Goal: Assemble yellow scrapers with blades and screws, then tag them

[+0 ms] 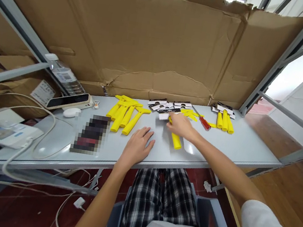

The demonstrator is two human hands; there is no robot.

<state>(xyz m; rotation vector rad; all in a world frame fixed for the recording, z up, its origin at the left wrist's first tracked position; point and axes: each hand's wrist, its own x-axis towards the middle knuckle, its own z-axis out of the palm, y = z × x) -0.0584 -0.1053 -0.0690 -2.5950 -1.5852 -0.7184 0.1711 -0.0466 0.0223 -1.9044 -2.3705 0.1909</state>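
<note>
My right hand (181, 125) is closed over a yellow scraper (176, 141); its round handle sticks out below my fingers. A black-and-white card (163, 117) shows at the scraper's head end, partly hidden by the fingers. My left hand (138, 145) lies flat near the table's front edge, fingers stretched out and holding nothing. Left of centre lies a pile of T-shaped yellow scrapers (125, 114). Behind my right hand are several loose cards (157, 102) and small yellow pieces (191, 114). A red-handled screwdriver (205, 123) lies to the right of them.
Several carded yellow scrapers (225, 121) lie at the right of the grey table (239, 142). On the left are a phone (68, 101), a white mouse (72, 112), a plastic bottle (66, 77), a blurred dark item (90, 134) and cables. A cardboard sheet (151, 40) stands behind.
</note>
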